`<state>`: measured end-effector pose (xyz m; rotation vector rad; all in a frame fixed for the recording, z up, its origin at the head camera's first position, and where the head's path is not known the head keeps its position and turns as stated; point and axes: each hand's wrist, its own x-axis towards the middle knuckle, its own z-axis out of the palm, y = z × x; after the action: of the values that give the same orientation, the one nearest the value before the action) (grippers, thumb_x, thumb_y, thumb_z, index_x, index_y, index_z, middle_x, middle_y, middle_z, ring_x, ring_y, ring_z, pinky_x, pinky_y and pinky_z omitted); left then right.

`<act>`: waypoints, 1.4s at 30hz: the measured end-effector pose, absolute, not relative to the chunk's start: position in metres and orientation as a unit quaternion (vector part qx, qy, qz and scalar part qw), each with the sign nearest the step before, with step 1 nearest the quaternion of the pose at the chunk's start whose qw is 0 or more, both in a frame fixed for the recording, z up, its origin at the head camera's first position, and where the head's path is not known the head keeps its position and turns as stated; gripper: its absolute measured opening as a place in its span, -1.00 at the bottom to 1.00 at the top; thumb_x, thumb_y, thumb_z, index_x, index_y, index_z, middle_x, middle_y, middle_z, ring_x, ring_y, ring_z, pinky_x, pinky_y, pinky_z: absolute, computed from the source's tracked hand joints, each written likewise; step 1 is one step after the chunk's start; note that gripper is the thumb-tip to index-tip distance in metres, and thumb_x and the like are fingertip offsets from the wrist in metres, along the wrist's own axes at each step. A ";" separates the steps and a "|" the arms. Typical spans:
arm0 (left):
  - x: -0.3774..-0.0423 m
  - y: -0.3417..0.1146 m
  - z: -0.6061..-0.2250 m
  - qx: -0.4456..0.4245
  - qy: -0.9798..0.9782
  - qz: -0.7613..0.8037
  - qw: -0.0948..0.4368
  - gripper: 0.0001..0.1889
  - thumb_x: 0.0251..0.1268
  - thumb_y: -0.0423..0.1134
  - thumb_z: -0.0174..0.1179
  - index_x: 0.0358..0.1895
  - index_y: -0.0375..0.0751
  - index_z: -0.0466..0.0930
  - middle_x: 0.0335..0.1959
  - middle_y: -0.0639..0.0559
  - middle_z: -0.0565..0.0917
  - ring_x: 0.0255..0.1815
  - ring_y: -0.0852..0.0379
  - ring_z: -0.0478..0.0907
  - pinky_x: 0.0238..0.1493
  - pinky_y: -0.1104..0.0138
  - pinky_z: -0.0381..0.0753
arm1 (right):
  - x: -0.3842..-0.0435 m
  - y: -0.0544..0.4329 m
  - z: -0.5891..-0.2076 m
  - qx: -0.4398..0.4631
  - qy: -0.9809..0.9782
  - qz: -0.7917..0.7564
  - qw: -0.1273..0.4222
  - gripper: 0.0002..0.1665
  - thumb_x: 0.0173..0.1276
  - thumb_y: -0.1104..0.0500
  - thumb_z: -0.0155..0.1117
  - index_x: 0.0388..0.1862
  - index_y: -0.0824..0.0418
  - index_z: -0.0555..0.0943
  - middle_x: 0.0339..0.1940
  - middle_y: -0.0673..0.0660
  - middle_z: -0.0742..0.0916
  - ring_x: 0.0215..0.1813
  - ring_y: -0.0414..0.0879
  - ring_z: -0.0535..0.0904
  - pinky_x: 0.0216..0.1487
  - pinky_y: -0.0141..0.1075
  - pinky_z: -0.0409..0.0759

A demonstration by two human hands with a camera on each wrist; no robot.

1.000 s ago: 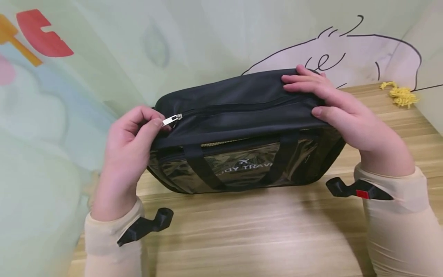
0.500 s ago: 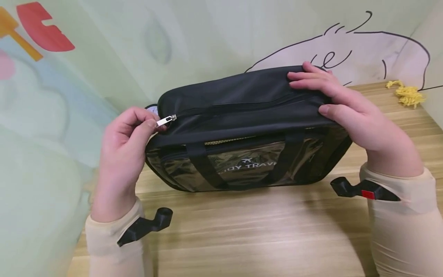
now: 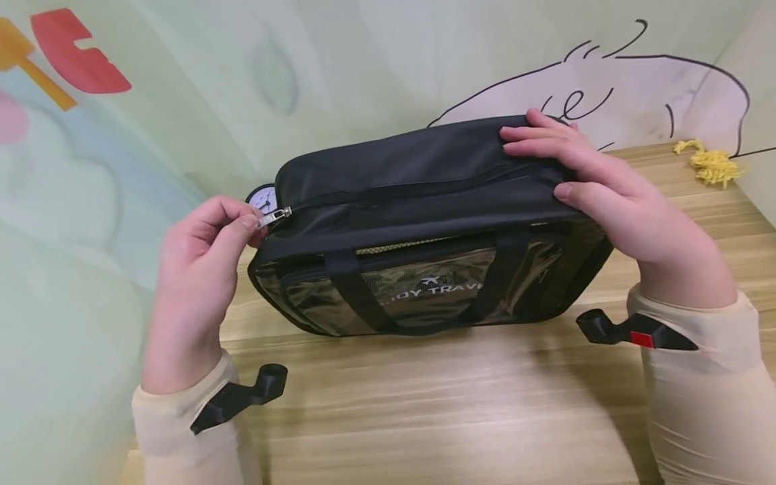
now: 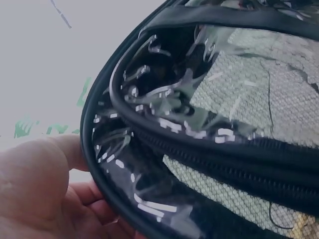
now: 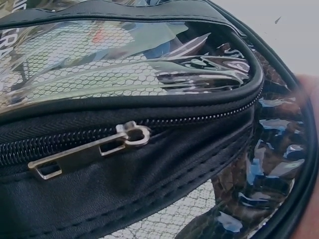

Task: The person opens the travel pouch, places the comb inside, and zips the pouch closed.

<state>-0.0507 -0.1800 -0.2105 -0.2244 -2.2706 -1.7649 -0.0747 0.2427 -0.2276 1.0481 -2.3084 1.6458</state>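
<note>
A black travel bag with clear plastic sides stands on the wooden table. My left hand pinches the metal zipper pull between thumb and fingers at the bag's top left end. The top zipper line behind the pull looks drawn together. At the other end, my right hand rests on the top panel, fingers stretched over it and thumb on the near side. In the right wrist view, a second zipper pull lies on the front pocket's zipper. White netting shows through the plastic in the left wrist view.
A round white dial with hands peeks out behind the bag's left end. Yellow yarn lies at the back right of the wooden table. A pale printed curtain hangs close behind the bag.
My left hand has moved left with the zipper pull, to the bag's end corner. The round dial has come into sight. My right hand and the bag's right end shifted slightly right.
</note>
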 end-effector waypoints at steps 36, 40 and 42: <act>-0.093 -0.228 -0.277 -0.186 -0.521 -0.831 -0.062 -0.70 0.58 -0.53 -0.14 -0.26 -0.38 0.62 -0.27 -0.06 0.71 -0.36 0.17 0.65 -0.31 0.43 0.67 | -0.078 0.242 -0.230 0.348 -0.752 0.557 0.055 -0.31 0.33 0.51 -0.21 0.41 0.33 0.52 0.57 0.12 0.45 0.74 0.02 -0.10 0.65 -0.30 -0.24; -0.095 -0.233 -0.283 -0.209 -0.543 -0.807 -0.100 -0.69 0.64 -0.47 -0.18 -0.21 -0.33 0.60 -0.36 0.02 0.68 -0.42 0.21 0.62 -0.34 0.43 0.63 | -0.078 0.243 -0.232 0.351 -0.750 0.557 0.058 -0.31 0.34 0.51 -0.21 0.41 0.34 0.52 0.57 0.12 0.46 0.73 0.01 -0.09 0.65 -0.31 -0.22; -0.098 -0.236 -0.290 -0.216 -0.539 -0.804 -0.128 -0.67 0.67 -0.43 -0.21 -0.19 -0.29 0.60 -0.38 0.06 0.68 -0.40 0.22 0.63 -0.31 0.42 0.62 | -0.078 0.244 -0.232 0.351 -0.746 0.563 0.056 -0.32 0.34 0.52 -0.21 0.41 0.35 0.51 0.57 0.12 0.46 0.73 0.01 -0.09 0.64 -0.31 -0.21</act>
<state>-0.0978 -0.2358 -0.2895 -0.7394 -1.8468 -2.7556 -0.0784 0.2437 -0.2320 1.0663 -2.2643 1.7072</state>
